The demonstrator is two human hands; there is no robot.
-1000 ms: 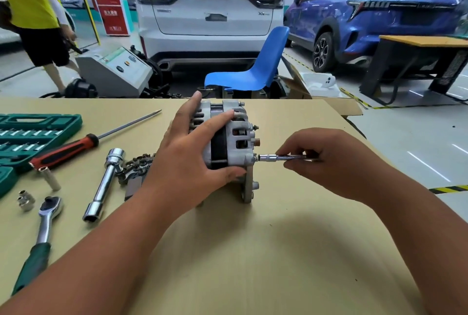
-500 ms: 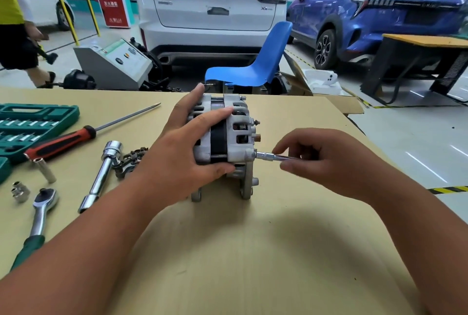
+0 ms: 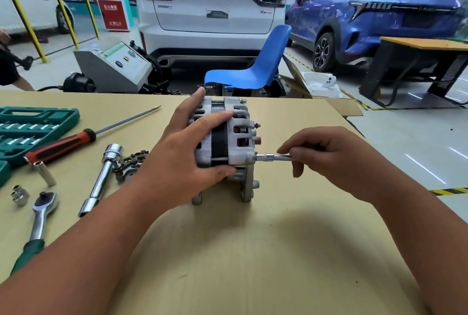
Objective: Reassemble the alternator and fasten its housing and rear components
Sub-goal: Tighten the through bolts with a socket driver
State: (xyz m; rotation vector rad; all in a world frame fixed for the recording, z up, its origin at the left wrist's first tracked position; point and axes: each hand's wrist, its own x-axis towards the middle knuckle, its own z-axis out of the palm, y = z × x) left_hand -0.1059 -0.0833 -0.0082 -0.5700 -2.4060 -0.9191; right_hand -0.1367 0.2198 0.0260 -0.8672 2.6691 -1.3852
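Cars fill the back, a white SUV [image 3: 212,5] and a blue hatchback [image 3: 379,10], with a blue chair [image 3: 255,69] just past the far edge of the table [image 3: 253,251]. A green socket case [image 3: 38,122] lies open at the table's left edge.

Centre of the table now: the alternator [image 3: 238,137] stands on its mounting lugs, its shaft line running left to right. The left hand [image 3: 182,160] grips it, fingers spread over the top of the housing and thumb pressed against the near lower side. The right hand [image 3: 329,155] has its fingers curled and pinches a slim chrome socket driver [image 3: 273,157] between thumb and fingertips. The driver lies level, and its socket end meets a bolt at the near corner of the right-hand housing.

Left of the alternator lie a red-handled screwdriver [image 3: 65,146], a chrome tubular wrench [image 3: 101,178], a green-handled ratchet [image 3: 38,216] and a loose socket [image 3: 45,172].
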